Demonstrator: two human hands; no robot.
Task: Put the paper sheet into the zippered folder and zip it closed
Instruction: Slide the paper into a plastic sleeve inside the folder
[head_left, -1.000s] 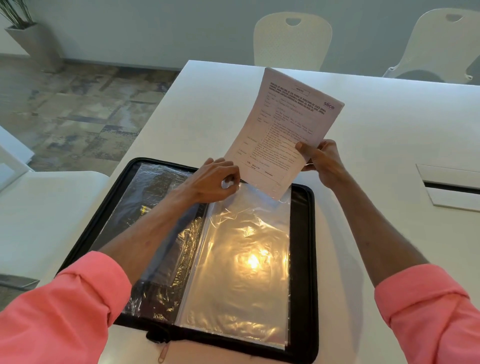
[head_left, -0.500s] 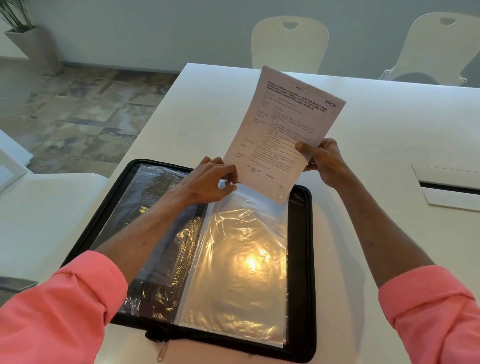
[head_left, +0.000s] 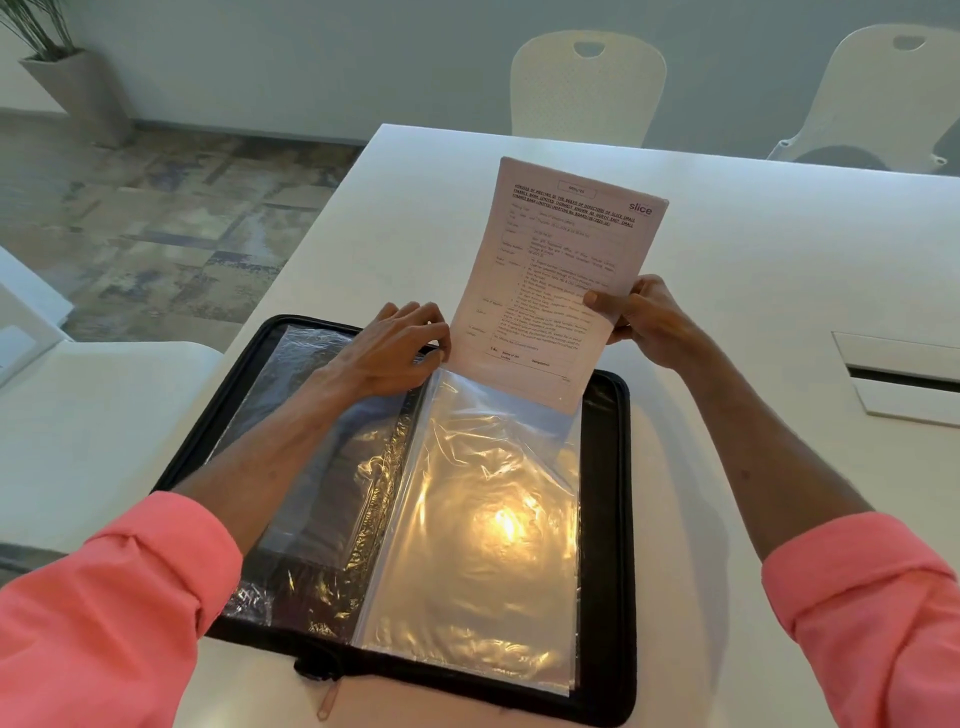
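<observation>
- Insertion is the step in hand: the paper sheet (head_left: 561, 280) stands upright at the far edge of the open zippered folder (head_left: 605, 467), its lower edge at the mouth of the clear sleeve (head_left: 483, 519).
- The right hand (head_left: 644, 322) grips the sheet's right edge, and the left hand (head_left: 395, 348) pinches the sleeve's far-left corner.
- The next move likely calls for sliding the sheet squarely nearward; zipping is not yet begun.

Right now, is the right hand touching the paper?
Touching. The head view shows the right hand pinching the paper sheet at its right edge, with the thumb pressed flat on the printed side.
</observation>
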